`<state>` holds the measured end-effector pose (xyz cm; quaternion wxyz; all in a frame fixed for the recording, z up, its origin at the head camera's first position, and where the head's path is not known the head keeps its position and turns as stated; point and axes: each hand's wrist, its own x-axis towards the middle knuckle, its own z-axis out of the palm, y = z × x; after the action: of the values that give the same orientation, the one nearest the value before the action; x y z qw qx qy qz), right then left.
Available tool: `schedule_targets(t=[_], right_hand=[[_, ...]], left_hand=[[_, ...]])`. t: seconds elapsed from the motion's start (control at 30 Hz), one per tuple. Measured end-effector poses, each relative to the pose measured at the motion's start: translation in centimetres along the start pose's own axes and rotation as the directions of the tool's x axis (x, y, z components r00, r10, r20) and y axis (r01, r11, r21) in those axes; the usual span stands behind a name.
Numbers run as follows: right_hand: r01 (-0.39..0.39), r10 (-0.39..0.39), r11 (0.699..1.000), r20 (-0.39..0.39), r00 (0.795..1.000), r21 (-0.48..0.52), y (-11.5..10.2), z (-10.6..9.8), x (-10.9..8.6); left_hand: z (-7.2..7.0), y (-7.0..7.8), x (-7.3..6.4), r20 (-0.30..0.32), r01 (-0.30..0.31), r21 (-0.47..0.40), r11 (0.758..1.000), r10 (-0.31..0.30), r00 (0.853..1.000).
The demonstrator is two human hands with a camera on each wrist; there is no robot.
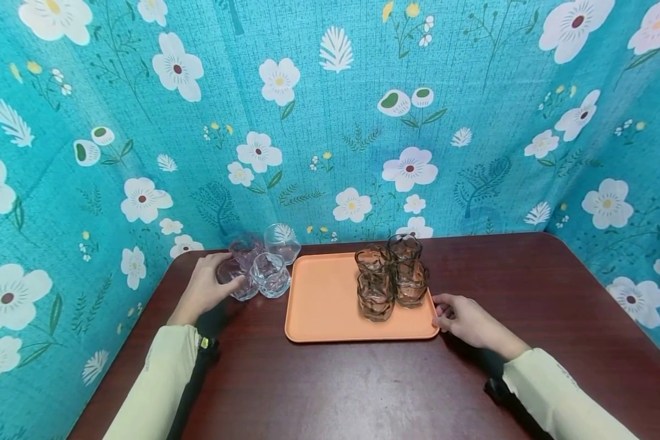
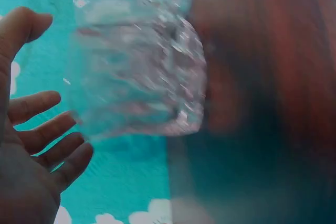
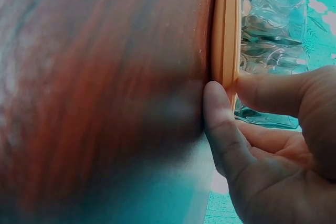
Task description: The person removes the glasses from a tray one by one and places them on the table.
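At the table's left side my left hand [image 1: 208, 287] is beside a faintly pink clear glass [image 1: 242, 286]. In the left wrist view the fingers [image 2: 42, 129] are spread and the glass [image 2: 136, 82] looks blurred; whether a fingertip touches it I cannot tell. My right hand [image 1: 462, 318] pinches the right rim of an orange tray [image 1: 324, 299], thumb [image 3: 273, 93] on the inner side and index finger [image 3: 220, 103] on the outer side. Several smoky brown glasses [image 1: 376, 300] with wavy sides stand on the tray's right half.
Close by the left hand stand a purple-tinted glass [image 1: 246, 245], a short clear glass [image 1: 271, 278] and a rounder clear glass [image 1: 282, 245]. A dark red-brown table [image 1: 330, 385] bears everything. Behind it hangs a turquoise flowered cloth [image 1: 319, 122].
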<state>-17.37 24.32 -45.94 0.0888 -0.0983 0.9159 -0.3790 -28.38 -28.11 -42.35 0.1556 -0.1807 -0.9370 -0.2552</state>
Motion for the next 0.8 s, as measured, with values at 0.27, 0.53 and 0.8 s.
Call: schedule_targets(t=[0.27,0.53,0.8], right_hand=[[-0.004,0.004,1.000,-0.001,1.000,0.002,0.0,0.1,-0.1],[0.001,-0.001,1.000,-0.004,1.000,0.005,-0.1,0.0,-0.2],[-0.005,0.005,1.000,-0.013,1.000,0.004,-0.1,0.2,-0.1]], left_hand=[[-0.3,4.2,1.4,-0.095,-0.187,-0.052,0.981,0.181,0.979],[0.8,8.7,2.6,0.004,-0.216,-0.125,0.968,0.218,0.976],[3.8,11.9,4.1,0.104,-0.248,-0.187,0.951,0.270,0.957]])
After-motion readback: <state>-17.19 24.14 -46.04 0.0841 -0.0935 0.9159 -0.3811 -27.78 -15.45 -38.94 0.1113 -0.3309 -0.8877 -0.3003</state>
